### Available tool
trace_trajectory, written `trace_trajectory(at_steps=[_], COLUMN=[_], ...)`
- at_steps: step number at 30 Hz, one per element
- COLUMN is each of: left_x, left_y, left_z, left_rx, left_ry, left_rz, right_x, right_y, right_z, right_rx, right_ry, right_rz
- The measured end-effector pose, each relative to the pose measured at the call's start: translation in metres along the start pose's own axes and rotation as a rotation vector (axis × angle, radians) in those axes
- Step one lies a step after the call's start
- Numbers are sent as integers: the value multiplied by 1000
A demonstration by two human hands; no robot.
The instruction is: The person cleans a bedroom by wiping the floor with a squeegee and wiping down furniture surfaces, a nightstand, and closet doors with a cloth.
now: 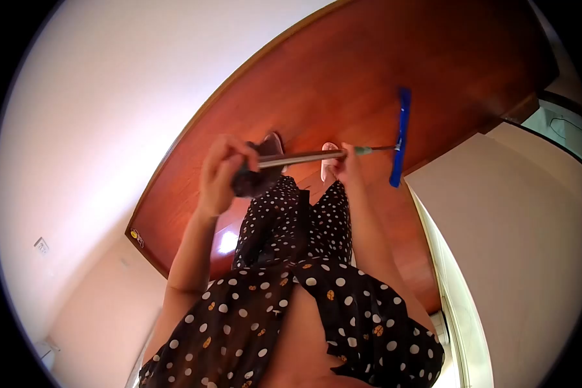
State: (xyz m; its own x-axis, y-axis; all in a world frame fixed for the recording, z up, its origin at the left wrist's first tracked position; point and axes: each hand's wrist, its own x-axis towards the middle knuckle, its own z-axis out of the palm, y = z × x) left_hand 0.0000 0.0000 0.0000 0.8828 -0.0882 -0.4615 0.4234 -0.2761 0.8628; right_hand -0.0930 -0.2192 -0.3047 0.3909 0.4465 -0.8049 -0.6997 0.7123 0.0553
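A metal pole (297, 158) runs roughly level across the middle of the view, with a long blue mop or squeegee head (401, 136) at its right end. My left hand (223, 171) is closed round the pole's left end, where a dark, blurred cloth-like thing (249, 180) hangs beside the fingers. Farther right, my right hand (349, 165) grips the pole close to its green joint (363, 150). The blue head is off to the right of my right hand, above the reddish floor.
Reddish-brown wooden floor (330, 71) spreads ahead, with a white wall (110, 84) at the left and a beige surface (511, 194) at the right. Slippers (329, 161) are on the feet below the pole. A small yellow object (134, 234) lies at the floor's left corner.
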Motion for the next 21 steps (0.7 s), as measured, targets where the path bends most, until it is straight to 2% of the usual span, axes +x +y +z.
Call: trace_trajectory(at_steps=[1,4,7,8,10,12,13,17,18,21], left_x=[2,8,13,13,11,9,6,2,5,-30], left_y=[1,17,15,10,1,-3,-8,-7,1,-3], left_z=[13,47,60,64,70,72,69,33,14,-42], left_rx=[41,-151,-78,-144,-70,-25,-19,46,84,220], left_ry=[-51,-140,-178,-172,-190,-209,-177,-11,20,285], left_rz=[31,63,9,-6,24,-9,-6,-20,-8,39], right_x=[-15,-18,-13,-9,3,7,8,29,26,45], right_y=[-14,-28,-42,-48,-55,-52,-49,-29,-25,17], right_z=[-1,-12,-20,-32,-60,-59,-52,-8,25,83], right_rx=[-10,29,58,38,-1,32,56,-180,-227,-341], right_ry=[-84,306,397,390,377,497,556,461,470,395], right_rz=[-28,-155,-157,-126,-64,-72,-79,-87,-101,53])
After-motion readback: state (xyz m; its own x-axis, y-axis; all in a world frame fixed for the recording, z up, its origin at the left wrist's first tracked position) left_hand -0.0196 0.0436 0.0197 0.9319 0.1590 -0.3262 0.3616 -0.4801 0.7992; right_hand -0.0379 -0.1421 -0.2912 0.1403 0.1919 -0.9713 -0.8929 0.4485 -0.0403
